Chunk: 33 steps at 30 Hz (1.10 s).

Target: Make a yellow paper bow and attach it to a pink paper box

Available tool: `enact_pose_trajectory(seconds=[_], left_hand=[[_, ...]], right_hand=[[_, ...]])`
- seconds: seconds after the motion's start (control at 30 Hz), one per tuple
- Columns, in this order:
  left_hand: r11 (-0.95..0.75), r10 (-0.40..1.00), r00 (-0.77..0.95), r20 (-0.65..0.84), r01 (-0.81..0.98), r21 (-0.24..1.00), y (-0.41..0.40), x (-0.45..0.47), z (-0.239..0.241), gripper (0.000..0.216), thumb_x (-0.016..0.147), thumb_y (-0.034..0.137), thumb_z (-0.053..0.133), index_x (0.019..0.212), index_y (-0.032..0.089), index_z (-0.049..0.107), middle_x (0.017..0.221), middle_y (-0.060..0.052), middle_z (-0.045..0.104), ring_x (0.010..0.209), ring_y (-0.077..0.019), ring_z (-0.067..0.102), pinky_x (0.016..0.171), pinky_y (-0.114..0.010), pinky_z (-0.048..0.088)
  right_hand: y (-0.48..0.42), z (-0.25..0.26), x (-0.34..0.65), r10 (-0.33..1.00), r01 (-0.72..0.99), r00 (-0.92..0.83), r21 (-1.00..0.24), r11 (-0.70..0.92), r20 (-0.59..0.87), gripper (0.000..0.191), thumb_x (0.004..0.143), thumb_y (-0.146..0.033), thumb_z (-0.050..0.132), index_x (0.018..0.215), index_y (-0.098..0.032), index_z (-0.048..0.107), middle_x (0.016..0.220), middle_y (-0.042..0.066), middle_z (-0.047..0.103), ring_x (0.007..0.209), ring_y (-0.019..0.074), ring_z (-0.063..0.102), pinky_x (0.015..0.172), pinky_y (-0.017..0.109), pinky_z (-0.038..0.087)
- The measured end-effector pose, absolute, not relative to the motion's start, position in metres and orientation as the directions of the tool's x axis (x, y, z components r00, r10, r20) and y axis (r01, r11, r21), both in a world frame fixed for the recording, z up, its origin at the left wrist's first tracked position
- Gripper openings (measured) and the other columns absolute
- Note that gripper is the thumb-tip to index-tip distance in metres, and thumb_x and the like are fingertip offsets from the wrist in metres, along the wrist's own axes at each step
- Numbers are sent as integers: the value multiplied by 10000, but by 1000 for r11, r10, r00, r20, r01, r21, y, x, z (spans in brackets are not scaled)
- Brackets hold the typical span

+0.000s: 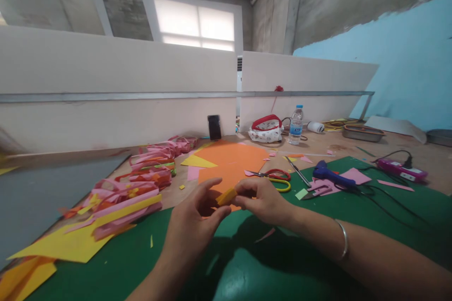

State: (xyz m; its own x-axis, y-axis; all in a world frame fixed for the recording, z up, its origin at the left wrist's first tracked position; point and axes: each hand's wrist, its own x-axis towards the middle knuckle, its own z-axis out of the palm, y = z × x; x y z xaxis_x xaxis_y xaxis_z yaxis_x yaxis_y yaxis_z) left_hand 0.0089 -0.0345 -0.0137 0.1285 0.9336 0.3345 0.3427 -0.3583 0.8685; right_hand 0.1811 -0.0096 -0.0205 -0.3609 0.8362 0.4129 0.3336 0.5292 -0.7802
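Note:
A small folded strip of yellow-orange paper (226,196) is pinched between the thumb and fingers of my right hand (264,200). Beside its other end is my left hand (197,218), thumb and fingers spread apart and curved around it; whether they touch the strip I cannot tell. Both hands are above the green mat (169,268). Behind them lie sheets of orange paper (229,155). Scissors (280,181) with red and yellow handles rest just past my right hand.
Bundled pink, orange and yellow paper strips (130,193) fill the left side, near yellow sheets (67,242). On the right are a blue glue gun (332,176) with its cable and a purple power strip (402,169). Behind stand a phone (214,127), a pouch (266,130) and a water bottle (295,126).

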Motion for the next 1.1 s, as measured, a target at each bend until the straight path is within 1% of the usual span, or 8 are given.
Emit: enact_pose_trajectory(seconds=[0.13, 0.3, 0.6, 0.8, 0.9, 0.97, 1.0, 1.1], left_hand=[[-328, 942, 153, 297, 252, 910, -28, 8, -22, 476, 649, 240, 687, 1098, 203, 533, 891, -27, 673, 810, -195, 662, 746, -314, 536], [-331, 938, 190, 291, 233, 915, -24, 5, -26, 398, 664, 257, 649, 1047, 190, 562, 864, -32, 693, 804, -206, 671, 756, -353, 541], [-294, 950, 184, 251, 259, 920, -26, 5, -23, 356, 684, 243, 645, 1026, 173, 577, 910, -41, 709, 842, -199, 676, 779, -330, 545], [-294, 953, 135, 270, 219, 930, -28, 8, -22, 315, 696, 237, 651, 999, 174, 594, 911, -31, 712, 836, -185, 677, 790, -296, 532], [-298, 951, 162, 262, 275, 914, -28, 8, -19, 242, 690, 219, 656, 927, 176, 635, 860, -22, 711, 794, -175, 671, 742, -265, 524], [-245, 963, 172, 206, 249, 937, -28, 7, -17, 165, 693, 215, 654, 853, 174, 664, 780, -16, 704, 747, -166, 661, 683, -242, 521], [-180, 975, 165, 148, 196, 964, -27, 6, -17, 139, 696, 218, 656, 826, 170, 671, 747, -16, 700, 730, -160, 658, 662, -229, 520], [78, 986, 152, -69, -53, 995, -26, 5, -18, 115, 706, 197, 676, 814, 157, 676, 728, -21, 699, 719, -136, 657, 648, -191, 527]], right_hand=[[-8, -22, 181, 861, 269, -338, -837, 476, 381, 85, 729, -173, 629, 784, -129, 677, 697, 7, 620, 620, 116, 555, 573, 224, 450], [-7, -22, 181, 868, 266, -329, -845, 464, 373, 99, 714, -139, 618, 793, -128, 677, 691, 4, 624, 622, 116, 569, 570, 218, 453], [-5, -24, 183, 863, 252, -339, -847, 467, 375, 125, 716, -162, 627, 828, -138, 676, 742, 14, 653, 664, 130, 594, 607, 233, 478], [-5, -25, 182, 862, 259, -338, -843, 472, 379, 124, 702, -134, 620, 816, -127, 668, 732, 14, 642, 653, 126, 584, 599, 236, 468], [-6, -24, 182, 862, 268, -337, -839, 474, 380, 103, 697, -128, 618, 792, -129, 660, 709, 5, 623, 633, 119, 566, 586, 235, 456], [-8, -23, 181, 860, 269, -334, -835, 479, 386, 121, 703, -124, 610, 815, -132, 654, 713, 1, 613, 639, 117, 558, 598, 239, 452], [-8, -22, 181, 858, 262, -334, -836, 483, 391, 159, 705, -116, 601, 855, -134, 651, 712, -4, 605, 641, 113, 553, 605, 241, 450], [-10, -20, 182, 852, 204, -336, -852, 483, 403, 334, 700, -75, 563, 1022, -148, 616, 672, -38, 543, 601, 92, 506, 582, 227, 422]])
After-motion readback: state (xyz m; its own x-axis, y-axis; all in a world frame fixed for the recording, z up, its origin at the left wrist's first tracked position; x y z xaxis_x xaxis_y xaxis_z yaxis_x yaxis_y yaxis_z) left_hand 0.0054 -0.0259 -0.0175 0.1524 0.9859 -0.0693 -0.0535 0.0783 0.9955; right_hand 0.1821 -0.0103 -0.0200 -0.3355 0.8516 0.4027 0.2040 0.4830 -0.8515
